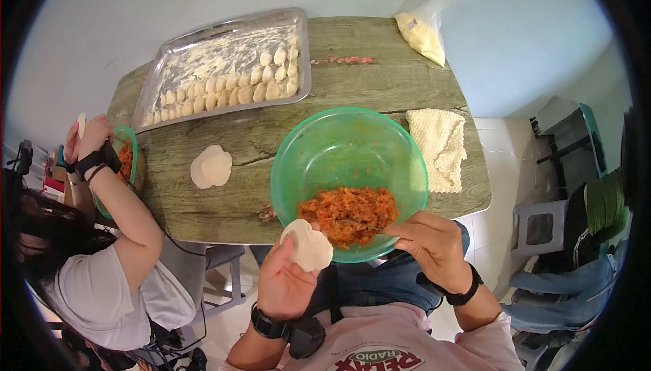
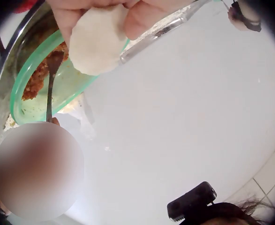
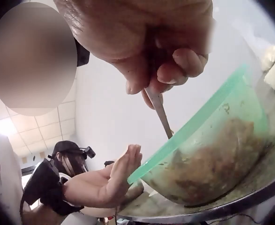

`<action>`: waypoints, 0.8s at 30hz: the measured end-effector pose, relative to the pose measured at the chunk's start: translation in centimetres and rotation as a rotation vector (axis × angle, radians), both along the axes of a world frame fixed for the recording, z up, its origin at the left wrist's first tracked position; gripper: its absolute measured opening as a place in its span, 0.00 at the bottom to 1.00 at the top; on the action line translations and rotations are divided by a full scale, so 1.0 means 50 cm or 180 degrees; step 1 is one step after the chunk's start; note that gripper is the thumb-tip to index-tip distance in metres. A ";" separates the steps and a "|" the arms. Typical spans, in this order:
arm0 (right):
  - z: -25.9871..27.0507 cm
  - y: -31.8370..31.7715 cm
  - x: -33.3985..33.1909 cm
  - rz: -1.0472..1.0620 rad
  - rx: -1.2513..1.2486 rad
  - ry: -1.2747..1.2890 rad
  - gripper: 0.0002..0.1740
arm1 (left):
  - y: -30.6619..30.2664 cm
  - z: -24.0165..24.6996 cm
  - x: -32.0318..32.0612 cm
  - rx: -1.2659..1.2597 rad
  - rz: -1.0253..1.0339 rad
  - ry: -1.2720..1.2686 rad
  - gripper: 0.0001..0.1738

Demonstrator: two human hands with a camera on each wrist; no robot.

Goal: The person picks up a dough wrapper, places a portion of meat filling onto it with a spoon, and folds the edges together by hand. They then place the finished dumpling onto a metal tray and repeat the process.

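Observation:
My left hand (image 1: 288,286) holds a round, pale dumpling wrapper (image 1: 310,248) across its fingers, with the thumb at the wrapper's edge. In the left wrist view the wrapper (image 2: 97,41) looks flat, with nothing on its face. Over the near right rim of a green plastic bowl (image 1: 352,117), my right hand (image 1: 434,245) grips a metal spoon (image 1: 359,223) by its handle. The spoon's head sits in the orange-red minced filling (image 1: 346,208) at the bowl's near side. From the right wrist, the spoon handle (image 3: 161,116) slants down behind the rim.
Several shaped dumplings line a floured metal tray (image 1: 305,66) at the back left. Stacked wrappers (image 1: 211,166) lie left of the bowl, a cream cloth (image 1: 437,151) right of it. A bag of flour (image 1: 422,35) stands at the far corner. Another person (image 1: 108,235) works at left beside another green bowl.

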State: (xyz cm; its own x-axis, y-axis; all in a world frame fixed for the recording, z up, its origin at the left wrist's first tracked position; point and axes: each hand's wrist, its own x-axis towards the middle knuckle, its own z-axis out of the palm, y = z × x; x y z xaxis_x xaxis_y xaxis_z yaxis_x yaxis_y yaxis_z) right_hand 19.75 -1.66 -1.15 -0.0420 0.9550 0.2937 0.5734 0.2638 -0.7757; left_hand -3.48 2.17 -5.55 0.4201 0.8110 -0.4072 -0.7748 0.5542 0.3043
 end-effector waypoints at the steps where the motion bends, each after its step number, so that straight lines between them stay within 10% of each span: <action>1: -0.002 0.001 -0.002 0.0070 0.0029 -0.0055 0.10 | 0.001 0.001 -0.001 -0.0006 0.0013 0.0007 0.19; 17: -0.005 -0.018 0.035 0.0024 -0.0499 0.0541 0.10 | 0.006 -0.006 0.008 0.0036 0.0076 0.0141 0.19; 24: -0.029 -0.012 0.022 -0.1101 -0.1316 0.2316 0.14 | 0.007 -0.003 0.011 0.0090 0.0057 0.0151 0.19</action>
State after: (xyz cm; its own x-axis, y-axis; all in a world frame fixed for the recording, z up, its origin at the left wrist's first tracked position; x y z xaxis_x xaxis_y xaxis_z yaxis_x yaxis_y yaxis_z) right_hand 20.83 -2.28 -2.61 0.3288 0.9150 -0.2337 -0.1001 -0.2123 -0.9721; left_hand -2.92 2.53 -5.71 0.3861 0.8296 -0.4033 -0.7687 0.5311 0.3564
